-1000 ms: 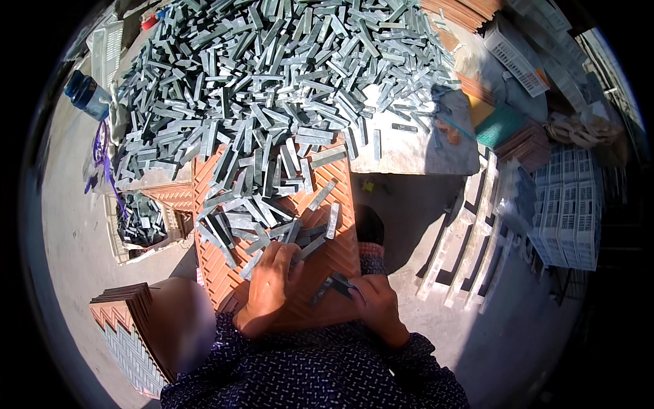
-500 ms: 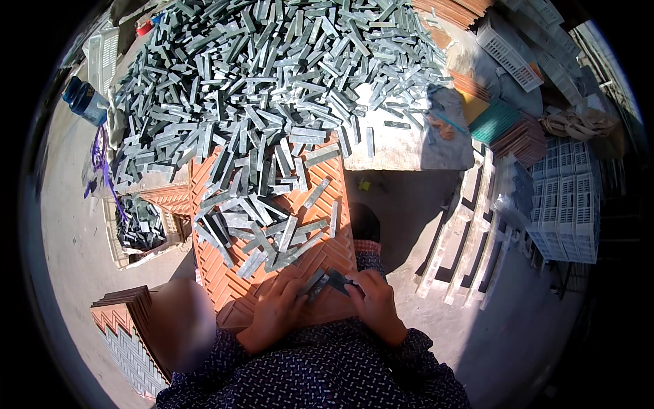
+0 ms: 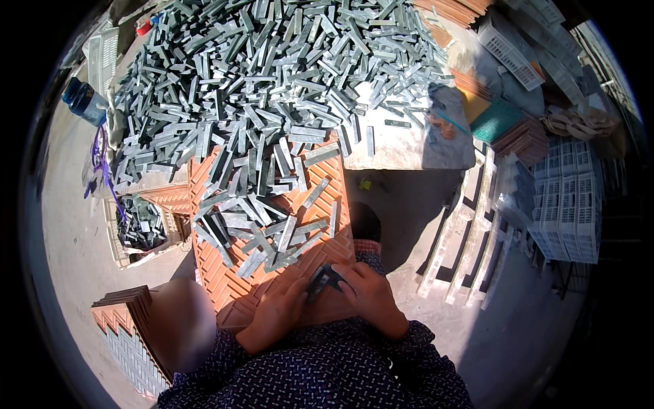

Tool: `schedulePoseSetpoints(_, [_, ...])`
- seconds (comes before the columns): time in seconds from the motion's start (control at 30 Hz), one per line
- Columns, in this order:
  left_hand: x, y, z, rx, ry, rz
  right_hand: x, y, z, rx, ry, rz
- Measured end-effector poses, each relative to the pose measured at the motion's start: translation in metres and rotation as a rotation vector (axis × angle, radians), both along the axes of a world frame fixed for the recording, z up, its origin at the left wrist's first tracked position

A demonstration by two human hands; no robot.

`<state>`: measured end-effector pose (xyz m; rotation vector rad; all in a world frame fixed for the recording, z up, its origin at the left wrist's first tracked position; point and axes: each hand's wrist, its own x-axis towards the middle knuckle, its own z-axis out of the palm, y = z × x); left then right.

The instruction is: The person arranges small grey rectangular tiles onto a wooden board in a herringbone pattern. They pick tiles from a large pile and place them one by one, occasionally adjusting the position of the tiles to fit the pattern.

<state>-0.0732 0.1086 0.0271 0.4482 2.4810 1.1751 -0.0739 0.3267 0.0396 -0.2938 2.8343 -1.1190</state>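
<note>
At the near end of an orange tray with herringbone grooves (image 3: 235, 300), my two hands meet over dark grey-green stone strips (image 3: 323, 278). My left hand (image 3: 278, 310) has its fingers closed along the left side of these strips. From the other side my right hand (image 3: 371, 296) pinches them with thumb and fingers. How many strips lie between the hands is hard to make out, as the fingers cover part of them. Just beyond, a loose heap of similar strips (image 3: 262, 228) lies on the same tray.
A large pile of strips (image 3: 272, 82) covers the pale table (image 3: 422, 150) beyond. At left stand a crate of strips (image 3: 122, 252), a blue bottle (image 3: 85, 102) and stacked trays, some filled (image 3: 129, 341). A blurred round patch hides part of that stack. A wooden pallet (image 3: 470, 238) and white crates (image 3: 565, 211) are at right.
My right hand has shifted slightly left, over the strips. The strips, angled apart before, are now closer together between my hands. My left hand has barely moved.
</note>
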Motion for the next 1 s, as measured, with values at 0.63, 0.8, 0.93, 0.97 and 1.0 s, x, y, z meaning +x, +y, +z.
schedulePoseSetpoints(0.63, [-0.012, 0.006, -0.013, -0.018, 0.291, -0.159, 0.008, 0.009, 0.004, -0.04, -0.087, 0.076])
schedulePoseSetpoints(0.8, [-0.019, 0.004, 0.006, -0.122, 0.167, -0.164, -0.007, 0.01, 0.019, 0.016, -0.135, 0.093])
schedulePoseSetpoints(0.93, [-0.032, -0.003, -0.001, -0.021, 0.374, -0.013, -0.031, 0.005, 0.012, 0.0, 0.048, -0.038])
schedulePoseSetpoints(0.97, [-0.039, -0.002, 0.001, 0.032, 0.432, 0.034, -0.039, 0.003, 0.008, -0.004, 0.099, -0.075])
schedulePoseSetpoints(1.0, [-0.045, 0.006, 0.008, -0.003, 0.463, 0.087, -0.048, -0.002, 0.003, -0.051, 0.094, -0.114])
